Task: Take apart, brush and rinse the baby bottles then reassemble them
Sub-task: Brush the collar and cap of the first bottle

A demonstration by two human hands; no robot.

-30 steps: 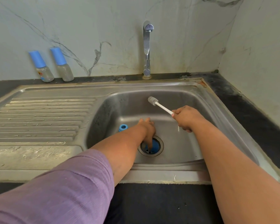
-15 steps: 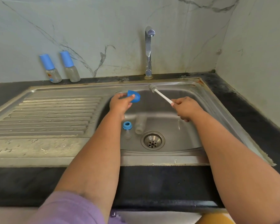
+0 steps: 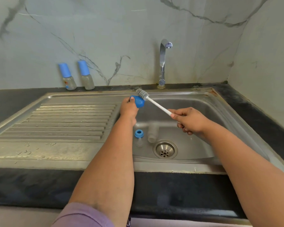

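Observation:
My left hand grips a blue bottle cap above the left edge of the sink basin. In my right hand is the white handle of a bottle brush; its grey bristle head touches the top of the cap. On the basin floor lie a blue collar ring, a clear teat and a clear bottle body. Two assembled bottles with blue caps stand on the counter by the wall: the left bottle and the right bottle.
A chrome tap rises behind the basin; no water runs. The drain strainer sits in the basin floor. A ribbed draining board lies to the left. Black counter surrounds the sink, with a wall close on the right.
My left hand lifted the blue cap out of the drain area and raised it to the basin's left edge. The brush head swung left onto the cap.

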